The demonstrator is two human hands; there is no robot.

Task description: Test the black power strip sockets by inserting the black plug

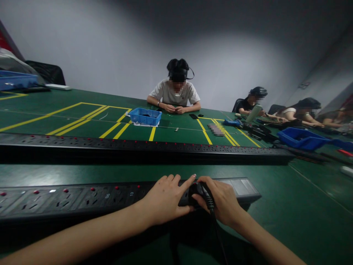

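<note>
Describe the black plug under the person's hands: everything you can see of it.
The plug is black, seemingly moulded plastic, with a ribbed strain relief leading into a black cable that runs toward the camera. It sits on the near power strip, close to its right end. The right hand grips it; the left hand touches it with forefinger and thumb. Its prongs are hidden.

green table (303,206), grey wall (110,44), dim light

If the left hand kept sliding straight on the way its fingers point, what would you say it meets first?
Most likely the black plug: the left hand lies on the near power strip with its fingers pointing right, and its index fingertip already reaches the plug, which the right hand grips.
</note>
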